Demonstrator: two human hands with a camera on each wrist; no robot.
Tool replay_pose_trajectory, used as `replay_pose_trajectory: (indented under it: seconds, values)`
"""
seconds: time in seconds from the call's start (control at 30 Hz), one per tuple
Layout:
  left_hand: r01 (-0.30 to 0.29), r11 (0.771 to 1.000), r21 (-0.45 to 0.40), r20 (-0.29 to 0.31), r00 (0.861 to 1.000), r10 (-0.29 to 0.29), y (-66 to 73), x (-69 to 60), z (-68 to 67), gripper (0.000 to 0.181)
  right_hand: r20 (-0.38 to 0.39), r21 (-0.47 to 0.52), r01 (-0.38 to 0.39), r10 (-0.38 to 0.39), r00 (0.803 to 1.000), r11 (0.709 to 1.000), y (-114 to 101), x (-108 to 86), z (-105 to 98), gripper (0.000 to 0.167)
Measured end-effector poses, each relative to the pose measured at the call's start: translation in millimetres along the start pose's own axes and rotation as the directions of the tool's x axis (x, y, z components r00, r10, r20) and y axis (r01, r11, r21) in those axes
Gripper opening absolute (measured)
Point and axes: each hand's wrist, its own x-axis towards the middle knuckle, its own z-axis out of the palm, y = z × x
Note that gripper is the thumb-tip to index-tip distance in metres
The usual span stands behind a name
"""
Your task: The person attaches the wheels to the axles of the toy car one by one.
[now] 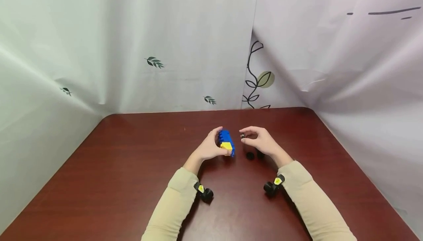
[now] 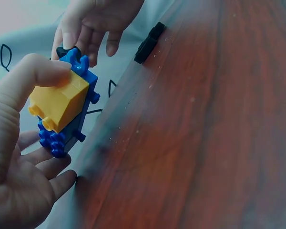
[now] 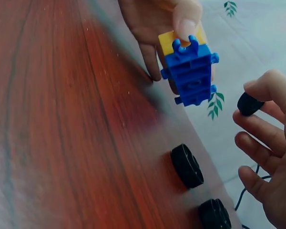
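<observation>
My left hand (image 1: 209, 148) grips a blue toy car base (image 3: 190, 76) with a yellow block (image 2: 62, 102) fitted on it, thumb on the yellow part. The base is held above the table, its ribbed underside and side pegs facing my right hand in the right wrist view. My right hand (image 1: 262, 142) pinches a small black toy wheel (image 3: 249, 103) between thumb and fingertips, apart from the base. Two more black wheels, a nearer one (image 3: 187, 165) and another (image 3: 215, 214), stand on the table below my right hand.
The dark red wooden table (image 1: 132, 182) reaches to a pale printed curtain (image 1: 185, 43) at the back and sides. A black wrist camera (image 1: 206, 194) sits on the left sleeve, and another camera (image 1: 271, 188) on the right.
</observation>
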Motion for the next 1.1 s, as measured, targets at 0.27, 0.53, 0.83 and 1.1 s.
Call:
replay_pose_trajectory:
  seconds: [0.27, 0.53, 0.83, 1.1]
  values:
    - [0.02, 0.999, 0.045, -0.002, 1.0, -0.02, 4.2, -2.6, 1.8, 0.103, 0.015, 0.05, -0.042, 0.041, 0.999, 0.998, -25, -7.6, -4, 0.03]
    - [-0.003, 1.0, -0.015, -0.026, 1.0, 0.003, 6.9, -3.2, 4.8, 0.1, 0.042, 0.094, -0.047, 0.043, 0.998, 0.994, 1, -2.2, -1, 0.041]
    - [-0.019, 0.997, -0.077, -0.009, 1.0, 0.019, 6.1, -0.8, 5.8, 0.101, 0.057, 0.1, -0.035, 0.029, 0.998, 0.994, -1, -0.9, -1, 0.039]
    - [-0.021, 0.999, -0.044, -0.017, 1.0, 0.02, 8.8, -2.7, 3.2, 0.102, 0.131, 0.153, -0.067, 0.046, 0.99, 0.986, -10, -0.8, 1, 0.042]
